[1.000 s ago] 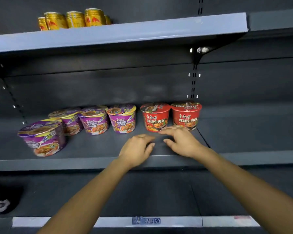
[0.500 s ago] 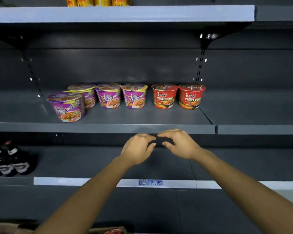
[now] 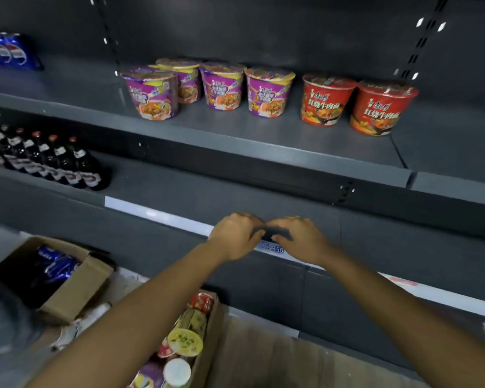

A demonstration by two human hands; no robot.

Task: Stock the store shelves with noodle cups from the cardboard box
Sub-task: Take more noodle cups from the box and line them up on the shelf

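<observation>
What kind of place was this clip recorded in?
Most likely a shop aisle being restocked: dark metal shelving carries rows of noodle cups and dark bottles, a price label sits on a shelf edge, and a cardboard box of more cups stands below.

Dark grey metal shelving filled the view above and behind the fingers. A slotted upright rose far up to their right, catching glints of light. Just left of them a white price rail edged a lower shelf; brownish floor lay below.
</observation>
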